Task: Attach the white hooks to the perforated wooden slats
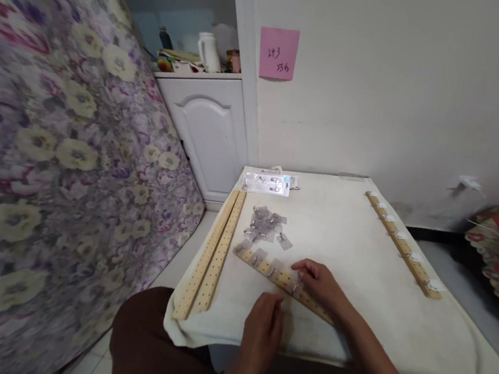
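Observation:
A pale wooden strip with drilled holes (283,279) lies slantwise on the cloth before me. Several small metal hooks on clear square backings sit along it, among them one hook (272,270) near its middle. My right hand (320,285) hovers over the strip's right half, fingers loosely bent and apart, nothing visible in them. Against the strip's near edge, my left hand (263,323) is curled closed; whatever its fingers hold is hidden. Beyond the strip lies a loose pile of hooks on clear backings (264,222), with a single hook piece (284,241) apart from it.
Two more holed strips (219,253) lie side by side along the table's left edge. On the right is a strip fitted with hooks (400,242). A clear blister package (267,183) rests at the back of the cream tablecloth (332,215). A floral curtain (53,157) hangs left.

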